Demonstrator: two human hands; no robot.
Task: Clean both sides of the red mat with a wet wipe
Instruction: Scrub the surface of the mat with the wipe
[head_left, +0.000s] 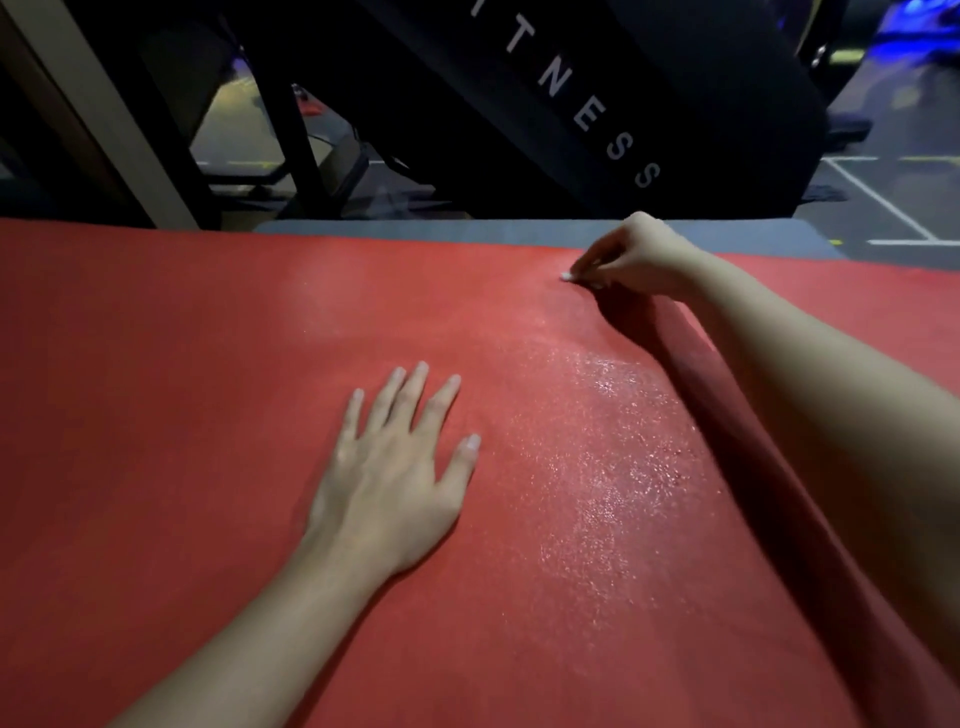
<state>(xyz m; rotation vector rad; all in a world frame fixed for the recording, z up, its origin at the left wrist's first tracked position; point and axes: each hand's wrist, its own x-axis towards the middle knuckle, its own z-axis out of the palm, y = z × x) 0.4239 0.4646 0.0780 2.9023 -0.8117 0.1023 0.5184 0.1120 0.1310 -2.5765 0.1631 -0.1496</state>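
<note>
Red mat (208, 364) — grainy, wet-glossy | left hand (387, 478) flat | right hand (634, 257) pinches wipe (566, 277)

The left hand (395, 467) lies flat, palm down, fingers spread, its forearm reaching in from below; the right arm stretches forward from the right edge; the right hand (636, 254) arches, fingers curled down, pinching a white sliver of wet wipe (567, 277).

Count: red mat (208, 338) x1, bare hands x2, left hand (395, 467) near centre, right hand (634, 254) far right, wet wipe (567, 277) x1, only a white scrap visible, wet patch (613, 457) x1, grey pad (415, 231) x1 far, black machine (571, 104) x1.
</note>
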